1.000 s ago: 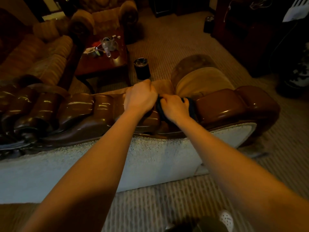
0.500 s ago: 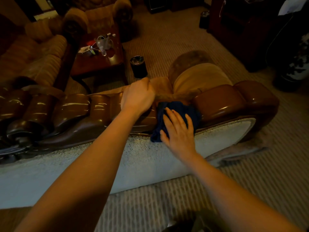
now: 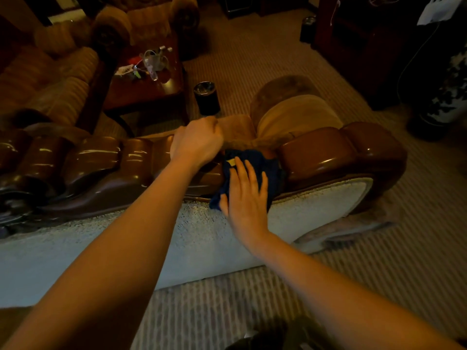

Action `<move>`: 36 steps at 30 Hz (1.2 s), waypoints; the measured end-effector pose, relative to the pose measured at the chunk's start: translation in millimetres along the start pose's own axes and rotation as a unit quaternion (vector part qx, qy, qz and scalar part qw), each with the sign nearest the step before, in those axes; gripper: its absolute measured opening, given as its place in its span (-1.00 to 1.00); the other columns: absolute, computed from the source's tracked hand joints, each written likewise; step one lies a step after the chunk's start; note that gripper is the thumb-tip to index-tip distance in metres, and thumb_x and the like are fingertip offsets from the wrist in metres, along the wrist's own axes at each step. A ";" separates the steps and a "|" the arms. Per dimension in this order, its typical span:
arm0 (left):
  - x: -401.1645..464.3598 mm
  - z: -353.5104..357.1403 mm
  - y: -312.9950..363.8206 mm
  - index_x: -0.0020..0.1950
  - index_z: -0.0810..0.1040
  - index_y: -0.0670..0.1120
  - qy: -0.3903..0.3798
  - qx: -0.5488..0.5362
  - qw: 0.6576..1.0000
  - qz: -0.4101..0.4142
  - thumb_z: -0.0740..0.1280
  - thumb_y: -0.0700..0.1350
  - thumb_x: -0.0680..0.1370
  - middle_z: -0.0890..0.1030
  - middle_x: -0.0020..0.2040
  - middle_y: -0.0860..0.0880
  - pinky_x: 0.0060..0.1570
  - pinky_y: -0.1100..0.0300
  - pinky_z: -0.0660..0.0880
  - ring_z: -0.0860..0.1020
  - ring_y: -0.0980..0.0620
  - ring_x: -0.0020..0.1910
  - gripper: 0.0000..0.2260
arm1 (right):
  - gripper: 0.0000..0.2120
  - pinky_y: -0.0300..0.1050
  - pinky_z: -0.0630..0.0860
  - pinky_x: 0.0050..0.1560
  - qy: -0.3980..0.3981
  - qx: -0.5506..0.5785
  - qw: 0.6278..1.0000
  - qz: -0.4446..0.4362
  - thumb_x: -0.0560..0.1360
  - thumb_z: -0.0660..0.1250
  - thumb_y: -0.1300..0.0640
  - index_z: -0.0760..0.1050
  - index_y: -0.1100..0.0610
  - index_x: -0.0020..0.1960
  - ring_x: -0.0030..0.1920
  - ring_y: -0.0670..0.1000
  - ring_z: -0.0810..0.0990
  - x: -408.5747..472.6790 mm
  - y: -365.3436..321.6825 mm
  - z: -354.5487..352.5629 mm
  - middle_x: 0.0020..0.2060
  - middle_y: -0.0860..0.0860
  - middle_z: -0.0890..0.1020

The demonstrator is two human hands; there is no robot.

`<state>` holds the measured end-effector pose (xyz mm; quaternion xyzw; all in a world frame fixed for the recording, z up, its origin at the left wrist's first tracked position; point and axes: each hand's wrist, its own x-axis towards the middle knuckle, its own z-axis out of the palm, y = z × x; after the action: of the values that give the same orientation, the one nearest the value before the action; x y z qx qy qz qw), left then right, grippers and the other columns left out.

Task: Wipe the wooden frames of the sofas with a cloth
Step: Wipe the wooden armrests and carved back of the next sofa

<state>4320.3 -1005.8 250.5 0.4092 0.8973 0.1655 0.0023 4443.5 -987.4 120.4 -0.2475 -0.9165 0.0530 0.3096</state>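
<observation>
I stand behind a sofa whose glossy carved wooden frame [image 3: 328,152] runs along the top of its pale fabric back [image 3: 177,238]. A dark blue cloth [image 3: 255,162] with a small yellow label lies draped over the frame's top rail. My right hand [image 3: 245,195] presses flat on the cloth, fingers straight and spread. My left hand [image 3: 197,142] sits just left of the cloth with fingers curled over the far side of the rail; what the fingers hold is hidden.
A dark wooden coffee table [image 3: 151,89] with bottles and clutter stands beyond the sofa. A black cylindrical bin [image 3: 206,98] sits on the striped carpet. Another sofa [image 3: 50,79] fills the far left. Dark furniture [image 3: 366,46] and a patterned vase [image 3: 447,97] stand at right.
My right hand has opened from a bunched grip on the cloth to a flat palm and slid down the back of the rail. The left hand has stayed put.
</observation>
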 end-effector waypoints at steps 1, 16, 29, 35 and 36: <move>0.1 0.5 -0.3 -0.10 0.41 -0.03 0.001 0.004 1.000 0.002 0.06 -0.06 0.60 0.49 -0.12 -0.06 -0.11 0.02 0.28 0.51 -0.19 -0.05 -0.82 | -0.36 0.21 0.29 0.33 0.000 -0.003 1.000 -0.028 0.39 0.40 -0.01 0.28 0.19 0.37 0.38 0.12 0.37 1.2 8.1 -1.6 0.38 0.11 0.40; -3.2 12.6 1.0 0.17 0.50 -0.19 0.036 0.238 0.970 0.023 0.08 -0.03 0.57 0.53 0.11 -0.24 0.23 -0.10 0.23 0.47 -0.23 0.11 -0.66 | -0.33 0.28 0.36 0.23 -0.024 -0.029 0.993 -0.108 0.14 0.61 -0.07 0.53 0.19 0.15 0.22 0.09 0.54 7.9 73.5 -17.4 0.19 0.11 0.57; -8.3 7.3 3.5 0.17 0.49 -0.22 0.047 0.206 0.977 -0.004 0.10 -0.08 0.56 0.50 0.13 -0.27 0.27 -0.13 0.22 0.44 -0.26 0.15 -0.68 | -0.25 0.20 0.34 0.27 -0.033 -0.014 0.986 -0.166 0.24 0.57 0.01 0.27 0.08 0.31 0.29 0.06 0.48 0.7 90.6 -16.9 0.28 0.10 0.50; -7.8 7.1 1.2 0.15 0.49 -0.22 0.051 0.187 0.981 0.010 0.10 -0.09 0.57 0.51 0.11 -0.26 0.26 -0.14 0.24 0.44 -0.26 0.14 -0.70 | -0.23 0.20 0.10 0.36 -0.044 -0.085 0.978 -0.186 0.17 0.56 0.35 0.32 0.11 0.30 0.38 0.01 0.27 -6.9 142.1 -27.2 0.36 0.10 0.42; -8.0 6.8 1.1 0.16 0.49 -0.22 0.052 0.184 0.982 0.012 0.10 -0.09 0.57 0.51 0.12 -0.26 0.26 -0.14 0.24 0.44 -0.26 0.14 -0.69 | -0.25 0.21 0.10 0.36 -0.044 -0.078 0.980 -0.176 0.18 0.55 0.35 0.34 0.11 0.28 0.39 0.01 0.28 -7.4 141.5 -28.9 0.36 0.09 0.42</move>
<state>4327.4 -1009.0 243.3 0.4039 0.9066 0.0186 -0.1212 4525.3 -869.2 104.2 -0.1028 -0.9600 -0.0635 0.2527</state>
